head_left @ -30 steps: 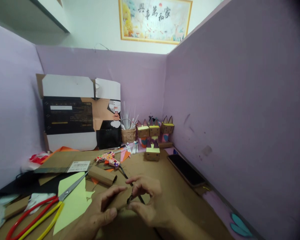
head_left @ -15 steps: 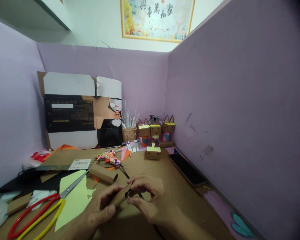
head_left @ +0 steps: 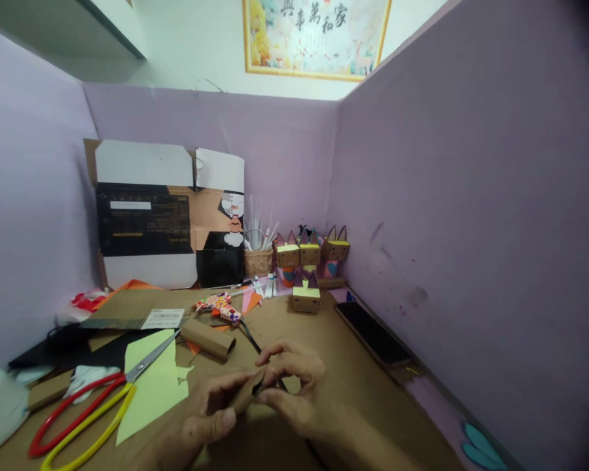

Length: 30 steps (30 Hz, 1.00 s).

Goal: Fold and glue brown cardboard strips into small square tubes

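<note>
Near the table's front edge, a small folded cardboard tube [head_left: 246, 394] is held between both hands. My left hand [head_left: 203, 415] wraps its near side, thumb along the top. The fingertips of my right hand [head_left: 297, 386] pinch the rim of the tube's open end. Just beyond lies a longer cardboard tube [head_left: 209, 338]. Behind it rests a flower-patterned glue gun [head_left: 220, 309], its black cord running under my right hand. Scissors [head_left: 127, 386] with red and yellow handles lie open on light green paper [head_left: 152, 405] to the left.
At the back stand a cardboard head with ears [head_left: 306, 297], several similar figures [head_left: 288, 255], a basket of sticks [head_left: 258, 261] and a flattened box [head_left: 147, 222]. A phone [head_left: 372, 333] lies by the right wall [head_left: 446, 196]. Cardboard [head_left: 363, 405] covers the table.
The view has shifted slightly, so most things appear a little further right. The small tube is tilted more steeply, and my right fingers have closed in further on its open end.
</note>
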Motion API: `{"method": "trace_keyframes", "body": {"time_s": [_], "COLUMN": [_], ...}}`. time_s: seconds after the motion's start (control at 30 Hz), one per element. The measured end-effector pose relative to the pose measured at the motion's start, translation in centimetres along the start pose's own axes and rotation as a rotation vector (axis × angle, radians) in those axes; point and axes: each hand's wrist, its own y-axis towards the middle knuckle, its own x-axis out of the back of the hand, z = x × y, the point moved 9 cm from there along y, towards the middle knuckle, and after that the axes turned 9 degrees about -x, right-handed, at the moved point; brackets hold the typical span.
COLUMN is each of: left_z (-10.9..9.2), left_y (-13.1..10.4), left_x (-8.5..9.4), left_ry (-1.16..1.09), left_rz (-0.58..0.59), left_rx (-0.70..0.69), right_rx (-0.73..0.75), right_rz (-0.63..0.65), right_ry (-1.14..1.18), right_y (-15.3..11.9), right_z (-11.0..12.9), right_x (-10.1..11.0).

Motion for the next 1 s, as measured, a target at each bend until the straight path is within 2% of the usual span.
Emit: {"method": "trace_keyframes", "body": {"time_s": [0.23, 0.47, 0.63, 0.77, 0.83, 0.9, 1.0], "left_z": [-0.2, 0.5, 0.8, 0.5, 0.4, 0.2, 0.1], "left_y": [0.4, -0.2, -1.0, -0.9, -0.8, -0.7, -0.9], "left_x": [-0.5, 1.1, 0.9, 1.7, 2.0, 1.8, 1.4], "left_ry": [0.099, 0.226, 0.104, 0.134, 0.183, 0.192, 0.104], "left_rz": [0.049, -0.031, 0.000, -0.079, -0.103, -0.086, -0.094], "left_rx": [-0.001, 0.061, 0.121, 0.117, 0.134, 0.144, 0.168], "right_rx": [-0.047, -0.009, 0.032, 0.077, 0.030, -0.089, -0.271], "right_rz": [0.053, 0.091, 0.026, -0.004, -0.012, 0.002, 0.121], "right_ry": [-0.039, -0.025, -0.049, -0.118, -0.049, 0.087, 0.214], "right_y": [-0.3, -0.4, 0.0, -0.1, -0.1, 0.1, 0.3], "right_z": [-0.3, 0.0, 0.6, 0.5, -0.4, -1.8, -3.4], "right_x": [-0.1, -0.4, 0.2, 0.3, 0.5, 0.5, -0.2]}}
